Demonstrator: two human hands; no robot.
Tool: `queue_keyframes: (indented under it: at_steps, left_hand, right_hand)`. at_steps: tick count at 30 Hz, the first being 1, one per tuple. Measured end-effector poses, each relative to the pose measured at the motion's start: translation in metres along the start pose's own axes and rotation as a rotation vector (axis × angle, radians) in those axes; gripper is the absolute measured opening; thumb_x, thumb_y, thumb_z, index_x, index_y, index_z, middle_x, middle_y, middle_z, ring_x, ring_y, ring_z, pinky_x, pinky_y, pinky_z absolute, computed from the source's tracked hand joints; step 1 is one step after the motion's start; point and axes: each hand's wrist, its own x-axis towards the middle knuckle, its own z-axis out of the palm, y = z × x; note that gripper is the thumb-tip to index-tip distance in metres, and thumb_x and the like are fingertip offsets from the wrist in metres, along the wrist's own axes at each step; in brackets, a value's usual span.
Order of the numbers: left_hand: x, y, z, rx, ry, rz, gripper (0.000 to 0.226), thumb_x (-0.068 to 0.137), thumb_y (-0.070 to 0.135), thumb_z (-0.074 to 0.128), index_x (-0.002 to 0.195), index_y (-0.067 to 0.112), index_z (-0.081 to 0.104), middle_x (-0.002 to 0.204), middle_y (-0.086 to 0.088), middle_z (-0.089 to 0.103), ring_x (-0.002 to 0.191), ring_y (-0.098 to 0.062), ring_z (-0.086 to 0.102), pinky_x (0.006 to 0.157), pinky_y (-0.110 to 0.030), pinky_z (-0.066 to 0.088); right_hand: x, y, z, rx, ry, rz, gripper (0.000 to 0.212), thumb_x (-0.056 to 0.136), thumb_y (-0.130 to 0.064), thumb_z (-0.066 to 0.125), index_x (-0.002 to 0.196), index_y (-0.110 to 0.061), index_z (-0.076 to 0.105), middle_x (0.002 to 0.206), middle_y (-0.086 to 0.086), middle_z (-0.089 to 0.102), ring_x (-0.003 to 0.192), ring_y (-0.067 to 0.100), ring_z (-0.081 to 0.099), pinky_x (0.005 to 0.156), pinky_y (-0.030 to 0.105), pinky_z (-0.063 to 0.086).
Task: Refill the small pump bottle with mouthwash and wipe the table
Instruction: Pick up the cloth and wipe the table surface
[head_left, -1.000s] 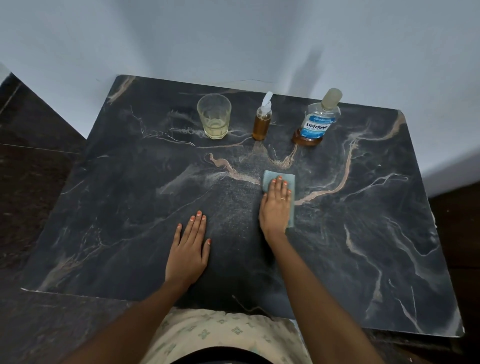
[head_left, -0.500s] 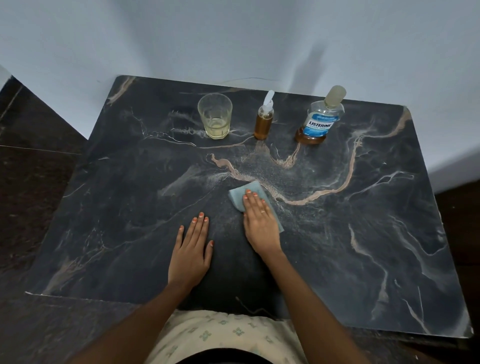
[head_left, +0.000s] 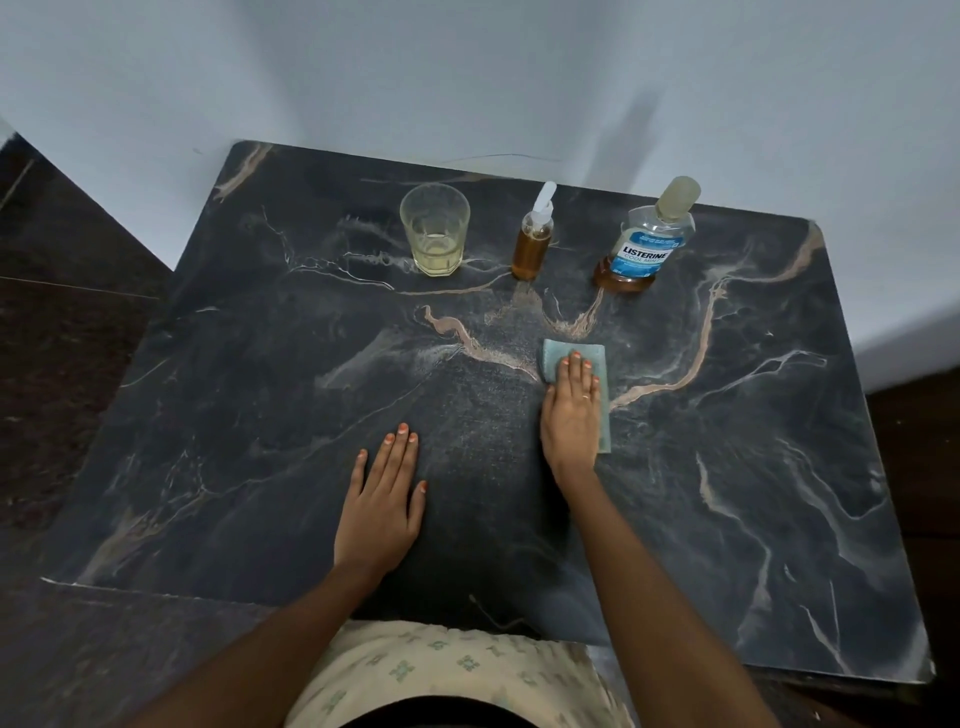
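A dark marble-patterned table (head_left: 753, 467) with pale and tan veins fills most of the view, its far edge set against a pale blue-grey wall (head_left: 467, 78). Dark flooring (head_left: 62, 322) shows to the left of it. At the near edge sits a person in a cream garment with a small green print (head_left: 457, 670), both bare forearms reaching over the tabletop.

The left hand (head_left: 382, 504) lies flat on the table, palm down, fingers straight and together, holding nothing. The right hand (head_left: 571, 410) is also spread flat, pressing down on a folded light teal cloth (head_left: 558, 351) near the middle of the table; the cloth pokes out beyond the fingertips and along the hand's right side.

Along the far edge stand three items in a row, well apart from both hands. On the right is a clear plastic mouthwash bottle with a blue label (head_left: 647, 244), capped, with a little amber liquid at the bottom. In the middle stands the small clear pump bottle (head_left: 532, 244), upright, filled with amber liquid nearly to its neck and topped by a white pump. On the left is a clear drinking glass (head_left: 435, 228) holding a shallow layer of pale yellow liquid.
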Motion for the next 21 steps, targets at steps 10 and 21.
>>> queue_keyframes:
  at_steps: [10, 21]
  left_hand:
    - [0.002, 0.000, -0.002, 0.037, -0.015, -0.008, 0.056, 0.091, 0.035, 0.024, 0.140, 0.009, 0.029, 0.147, -0.007, 0.033, 0.136, -0.019, 0.024, 0.113, -0.035, 0.003]
    - [0.001, 0.001, -0.001, 0.002, 0.017, 0.009, 0.057, 0.092, 0.037, 0.022, 0.142, 0.011, 0.022, 0.150, -0.004, 0.022, 0.138, -0.018, 0.018, 0.113, -0.036, 0.003]
  right_hand:
    - [0.012, -0.115, 0.034, 0.009, -0.243, -0.568, 0.046, 0.099, -0.016, 0.025, 0.143, -0.006, 0.015, 0.155, 0.011, 0.011, 0.144, 0.023, 0.004, 0.116, 0.033, -0.003]
    - [0.027, -0.051, 0.016, 0.011, -0.100, -0.498, 0.045, 0.096, -0.012, 0.033, 0.140, -0.009, 0.030, 0.150, 0.008, 0.029, 0.141, 0.019, 0.021, 0.116, 0.029, 0.005]
